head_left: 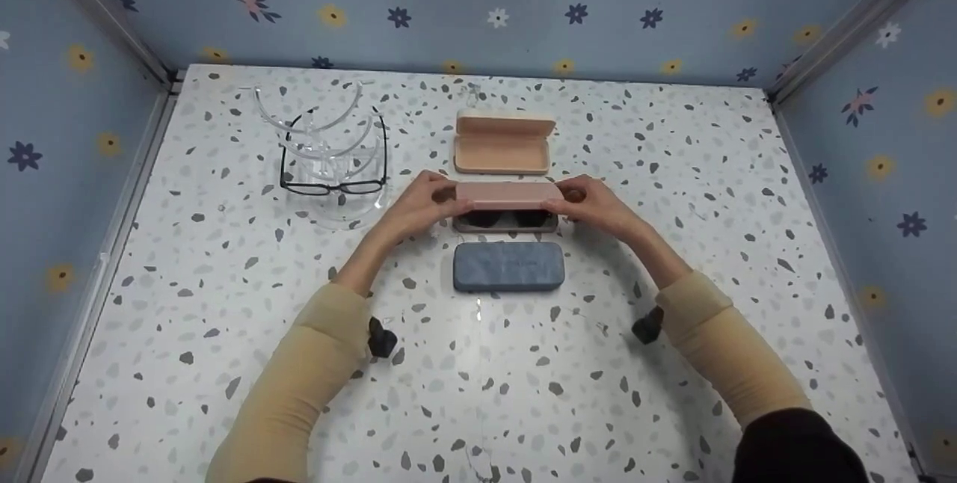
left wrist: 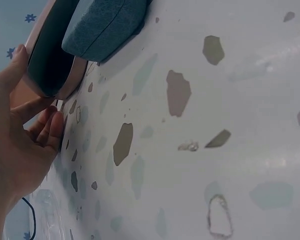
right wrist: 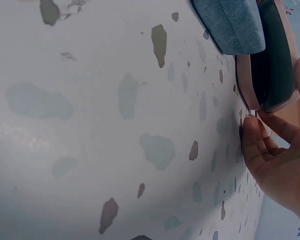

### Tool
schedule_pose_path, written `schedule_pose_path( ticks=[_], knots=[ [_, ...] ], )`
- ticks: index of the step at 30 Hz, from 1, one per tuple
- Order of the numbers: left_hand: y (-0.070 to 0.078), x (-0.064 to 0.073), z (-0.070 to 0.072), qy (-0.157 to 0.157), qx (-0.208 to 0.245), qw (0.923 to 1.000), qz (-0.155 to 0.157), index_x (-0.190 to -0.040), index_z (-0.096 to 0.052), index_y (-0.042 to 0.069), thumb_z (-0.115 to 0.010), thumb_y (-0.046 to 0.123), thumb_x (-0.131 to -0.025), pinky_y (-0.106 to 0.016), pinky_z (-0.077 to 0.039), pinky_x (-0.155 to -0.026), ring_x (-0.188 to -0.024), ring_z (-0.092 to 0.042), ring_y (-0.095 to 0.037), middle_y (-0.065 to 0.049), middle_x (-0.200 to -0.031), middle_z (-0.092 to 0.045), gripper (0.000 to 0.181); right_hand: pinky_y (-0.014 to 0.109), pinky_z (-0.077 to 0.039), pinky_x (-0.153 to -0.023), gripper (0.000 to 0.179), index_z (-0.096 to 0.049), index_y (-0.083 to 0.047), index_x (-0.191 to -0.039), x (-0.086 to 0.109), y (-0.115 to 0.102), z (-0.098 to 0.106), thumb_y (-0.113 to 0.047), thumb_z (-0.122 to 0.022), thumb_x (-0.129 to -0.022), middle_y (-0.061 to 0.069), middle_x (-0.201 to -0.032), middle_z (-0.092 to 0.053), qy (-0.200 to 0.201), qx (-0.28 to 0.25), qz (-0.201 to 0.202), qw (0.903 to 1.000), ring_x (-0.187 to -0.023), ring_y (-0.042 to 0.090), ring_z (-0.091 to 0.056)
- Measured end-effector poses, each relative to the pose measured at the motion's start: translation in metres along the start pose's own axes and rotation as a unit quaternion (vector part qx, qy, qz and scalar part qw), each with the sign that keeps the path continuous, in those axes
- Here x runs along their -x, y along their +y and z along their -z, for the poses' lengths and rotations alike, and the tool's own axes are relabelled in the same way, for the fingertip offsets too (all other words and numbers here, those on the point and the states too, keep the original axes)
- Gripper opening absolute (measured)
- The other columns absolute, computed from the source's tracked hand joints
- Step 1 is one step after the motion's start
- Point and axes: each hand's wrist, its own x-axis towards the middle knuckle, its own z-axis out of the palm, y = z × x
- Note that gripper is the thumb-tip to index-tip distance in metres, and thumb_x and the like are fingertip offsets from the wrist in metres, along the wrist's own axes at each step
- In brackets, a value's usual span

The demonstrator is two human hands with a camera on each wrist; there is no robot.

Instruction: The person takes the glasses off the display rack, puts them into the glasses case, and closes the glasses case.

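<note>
A pink glasses case (head_left: 508,193) lies in the middle of the table with its lid partly raised. Dark sunglasses (head_left: 516,218) show in the gap beneath the lid. My left hand (head_left: 426,205) grips the lid's left end, thumb on its front edge; in the left wrist view its other fingers curl behind the case. At the right end my right hand (head_left: 594,205) holds the lid the same way, thumb on top of the front edge. Just in front lies a closed blue glasses case (head_left: 508,266). Behind stands an open glasses case (head_left: 502,154) with a peach lining.
At the back left, black-framed glasses (head_left: 335,188) sit on a clear display stand (head_left: 329,146). Flower-patterned panels (head_left: 493,12) wall the speckled table (head_left: 508,378) at the back and both sides.
</note>
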Motion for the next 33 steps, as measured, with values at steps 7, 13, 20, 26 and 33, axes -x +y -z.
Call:
schedule_pose_path(
  ticks=[7,13,20,26,33],
  knots=[
    [-0.002,0.001,-0.001,0.0,-0.006,1.0,-0.005,-0.15,-0.053,0.011,-0.077,0.053,-0.088,-0.046,-0.039,-0.118,-0.135,-0.046,-0.03,-0.012,-0.146,-0.043,0.078,0.028,-0.052,-0.084,0.046,-0.068,-0.01,-0.133,0.002,0.004,-0.002,-0.034,-0.075,-0.095,0.015,-0.121,-0.072,0.011,0.006,0.038,0.9992,-0.099,0.02,-0.066],
    [-0.005,0.0,-0.002,0.001,-0.017,0.9997,-0.019,-0.148,-0.054,0.009,-0.081,0.046,-0.086,-0.046,-0.039,-0.118,-0.134,-0.047,-0.031,-0.015,-0.147,-0.044,0.078,0.039,-0.049,-0.096,0.053,-0.068,-0.009,-0.133,0.004,0.005,-0.005,-0.036,-0.081,-0.09,0.014,-0.117,-0.066,0.035,0.049,0.036,0.9975,-0.106,0.025,-0.061],
    [-0.006,-0.002,-0.004,0.006,-0.008,0.9998,-0.018,-0.148,-0.054,0.007,-0.09,0.04,-0.079,-0.044,-0.042,-0.114,-0.126,-0.05,-0.029,-0.013,-0.146,-0.044,0.084,0.04,-0.051,-0.094,0.066,-0.066,-0.007,-0.137,0.006,0.006,-0.008,-0.036,-0.088,-0.082,0.016,-0.118,-0.061,0.052,0.066,0.031,0.996,-0.106,0.029,-0.06],
    [-0.007,-0.001,-0.005,0.012,-0.034,0.9986,-0.037,-0.145,-0.057,0.006,-0.094,0.037,-0.073,-0.044,-0.041,-0.116,-0.128,-0.049,-0.03,-0.014,-0.14,-0.048,0.087,0.034,-0.049,-0.087,0.072,-0.066,-0.008,-0.136,0.007,0.007,-0.014,-0.04,-0.091,-0.077,0.015,-0.118,-0.059,0.068,0.085,0.04,0.9933,-0.102,0.026,-0.059],
    [-0.006,-0.002,-0.008,0.025,-0.056,0.9963,-0.06,-0.14,-0.06,0.003,-0.097,0.03,-0.069,-0.042,-0.04,-0.117,-0.127,-0.051,-0.031,-0.016,-0.136,-0.052,0.084,0.034,-0.051,-0.085,0.075,-0.066,-0.005,-0.135,0.008,0.008,-0.02,-0.037,-0.095,-0.073,0.014,-0.119,-0.058,0.087,0.101,0.048,0.9899,-0.099,0.025,-0.059]
  ],
)
